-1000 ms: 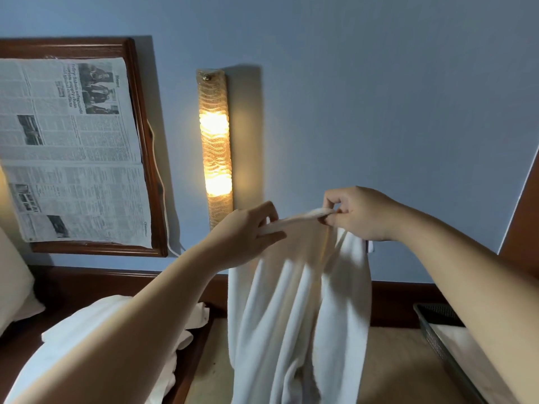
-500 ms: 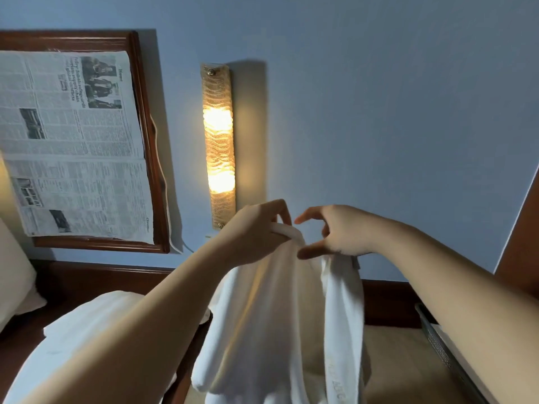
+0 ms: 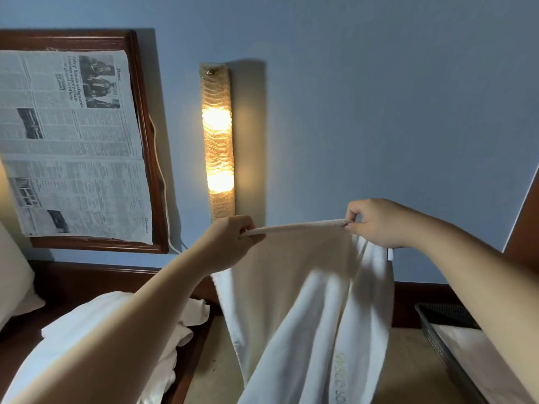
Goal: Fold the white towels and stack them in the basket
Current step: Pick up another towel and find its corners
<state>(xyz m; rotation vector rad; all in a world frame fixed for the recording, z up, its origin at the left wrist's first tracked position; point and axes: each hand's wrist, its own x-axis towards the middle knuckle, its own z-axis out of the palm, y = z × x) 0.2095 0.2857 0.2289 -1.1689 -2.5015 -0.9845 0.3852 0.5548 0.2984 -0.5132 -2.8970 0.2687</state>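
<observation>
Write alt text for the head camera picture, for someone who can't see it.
Two hands, the left hand and the right hand, pinch the top edge of a white towel and hold it stretched between them, the rest hanging down. Behind are a lit wall lamp, a framed newspaper and, lower right, a basket.

place: bedroom, likely hotel | shown by: pillow (image 3: 11, 275) on dark wood bed frame (image 3: 73, 282) | lit wall lamp (image 3: 218, 141) on blue wall (image 3: 379, 112) | heaped white towels (image 3: 163, 339) | mesh basket (image 3: 437, 330)

Beige surface (image 3: 408, 371): dark mesh basket (image 3: 437, 342) at right, white towel inside.
</observation>
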